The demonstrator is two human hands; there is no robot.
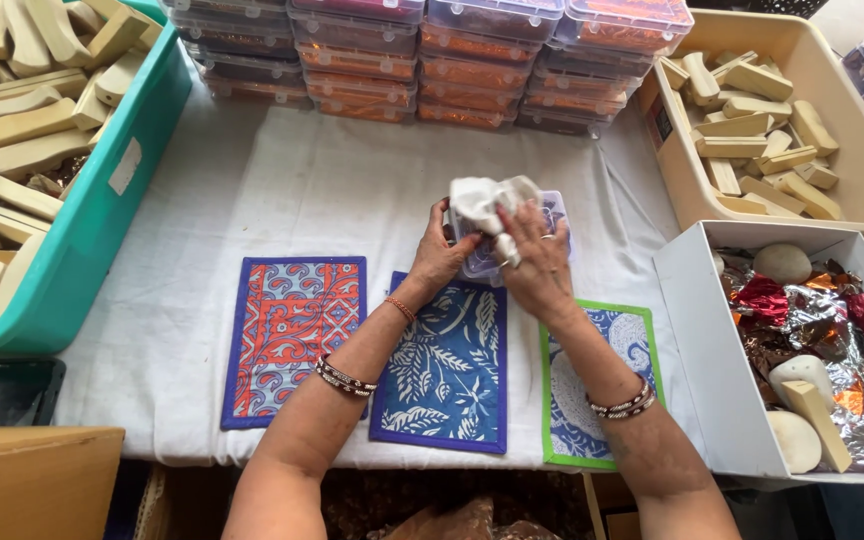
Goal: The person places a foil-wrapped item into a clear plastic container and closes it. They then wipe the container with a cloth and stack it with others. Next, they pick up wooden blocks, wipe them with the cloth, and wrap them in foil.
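Both hands grasp things mid-table: left hand point(439, 258) grips clear box point(482, 262), right hand point(535, 262) clutches white cloth point(482, 203); stacked containers point(422, 60) line far edge, three mats point(437, 362) near edge.

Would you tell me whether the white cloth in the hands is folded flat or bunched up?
Bunched up: the white cloth sits crumpled in uneven folds.

Both forearms are bare, with no sleeves in view. The left hand point(439, 258) has a thin orange thread at the wrist and 1 beaded dark-and-white bangle toward 7 o'clock. The right hand point(537, 265) wears finger rings and similar beaded bangles toward 5 o'clock.
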